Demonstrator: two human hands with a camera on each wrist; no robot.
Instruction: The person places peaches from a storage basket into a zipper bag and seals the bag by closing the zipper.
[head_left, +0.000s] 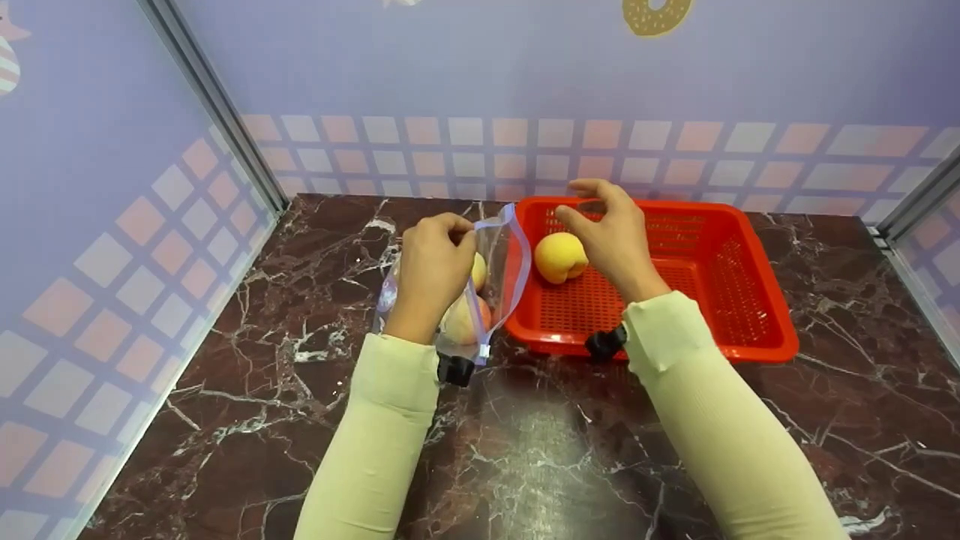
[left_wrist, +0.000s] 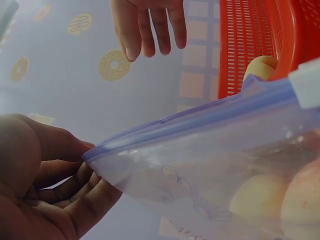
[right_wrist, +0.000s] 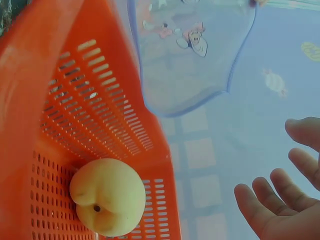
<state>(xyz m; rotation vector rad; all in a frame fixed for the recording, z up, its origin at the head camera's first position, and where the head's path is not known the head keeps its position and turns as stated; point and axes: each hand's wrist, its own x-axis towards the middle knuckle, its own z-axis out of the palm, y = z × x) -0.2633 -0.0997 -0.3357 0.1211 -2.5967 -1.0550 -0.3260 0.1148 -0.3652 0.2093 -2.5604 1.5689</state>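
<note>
Your left hand pinches the rim of the clear zip bag, which stands on the tabletop just left of the red basket; that grip appears to keep the mouth held open toward the basket. Your right hand hovers over the basket, fingers relaxed and holding nothing, just above the yellow peach lying in the basket's left part. Peaches inside the bag sit partly behind your hand (their number is hard to make out).
</note>
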